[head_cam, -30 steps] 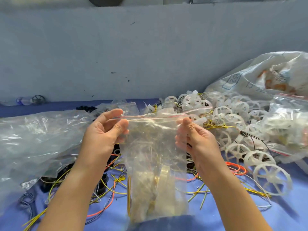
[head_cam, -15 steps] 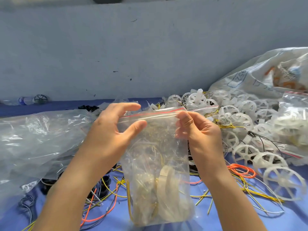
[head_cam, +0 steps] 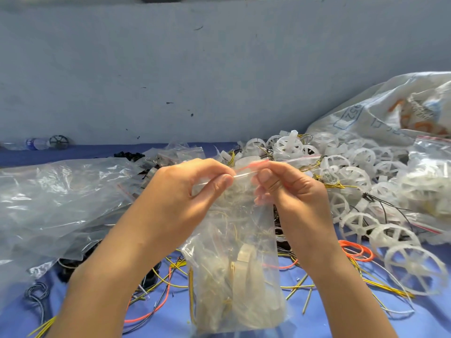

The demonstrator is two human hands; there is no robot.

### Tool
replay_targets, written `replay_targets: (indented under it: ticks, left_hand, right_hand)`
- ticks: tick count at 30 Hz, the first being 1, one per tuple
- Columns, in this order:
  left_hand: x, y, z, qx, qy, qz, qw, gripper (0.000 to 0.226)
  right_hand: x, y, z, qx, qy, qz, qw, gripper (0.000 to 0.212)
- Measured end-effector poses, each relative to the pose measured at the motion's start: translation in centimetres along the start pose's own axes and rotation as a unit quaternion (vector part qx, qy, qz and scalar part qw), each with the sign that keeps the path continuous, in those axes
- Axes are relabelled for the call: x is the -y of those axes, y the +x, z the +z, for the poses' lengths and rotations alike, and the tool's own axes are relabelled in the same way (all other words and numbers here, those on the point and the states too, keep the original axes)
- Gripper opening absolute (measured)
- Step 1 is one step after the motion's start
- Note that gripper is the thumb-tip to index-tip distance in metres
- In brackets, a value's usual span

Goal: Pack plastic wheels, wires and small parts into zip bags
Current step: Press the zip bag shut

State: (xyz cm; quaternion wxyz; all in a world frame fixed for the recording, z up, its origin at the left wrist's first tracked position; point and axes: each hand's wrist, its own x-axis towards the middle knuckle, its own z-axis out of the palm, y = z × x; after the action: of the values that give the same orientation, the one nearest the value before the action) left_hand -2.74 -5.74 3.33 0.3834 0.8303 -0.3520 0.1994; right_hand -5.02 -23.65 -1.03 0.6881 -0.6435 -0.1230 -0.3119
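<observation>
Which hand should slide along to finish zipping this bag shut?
Probably the left hand: it pinches the zip strip partway along, with a short stretch remaining toward the right hand, which pinches near the right end of the bag and can anchor it.

A zip bag (head_cam: 234, 276) stands at centre frame, its bottom near the lower edge, with wires and small parts in it. The left grip (head_cam: 180, 191) and right grip (head_cam: 292, 189) pinch its top edge, close together on either side of centre. Loose wires (head_cam: 295, 287) lie on the tabletop (head_cam: 419, 323) under and around the bag. A plastic sheet (head_cam: 61, 196) spreads across the left of the frame. A pile of wheels (head_cam: 351, 174) fills the right, with a sack (head_cam: 380, 111) behind it at upper right. A bottle (head_cam: 31, 143) lies at far left by the wall (head_cam: 195, 69).
</observation>
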Motion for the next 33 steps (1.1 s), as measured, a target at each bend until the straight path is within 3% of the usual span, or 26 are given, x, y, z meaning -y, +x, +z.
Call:
replay_targets:
  ticks: [8,13,17,21,25,33]
  left_hand:
    - [-0.67,-0.13,-0.11,0.071,-0.087,0.001,0.994,0.016]
    - [-0.66,-0.27,-0.20,0.125,-0.083,-0.018,0.989,0.021]
    - [-0.37,-0.07,-0.06,0.038,0.004,0.009,0.999,0.018]
    - [-0.57,0.03,0.06,-0.021,0.054,0.047,0.997,0.018]
    - [-0.65,0.07,0.19,-0.028,0.030,0.040,0.998,0.014]
    - [-0.83,0.15,0.47,-0.043,0.020,0.039,0.998,0.006]
  right_hand:
    - [0.61,-0.22,-0.62,0.009,0.006,0.018,1.000,0.024]
    - [0.93,-0.31,-0.56,0.016,-0.008,-0.008,1.000,0.027]
    - [0.83,-0.23,-0.72,0.003,0.032,0.030,0.999,0.021]
    - [0.64,-0.13,-0.87,0.011,0.048,0.077,0.996,0.028]
    - [0.42,-0.19,-0.82,0.015,0.025,0.094,0.995,0.034]
    - [0.65,-0.18,-0.62,0.006,0.040,0.085,0.996,0.024]
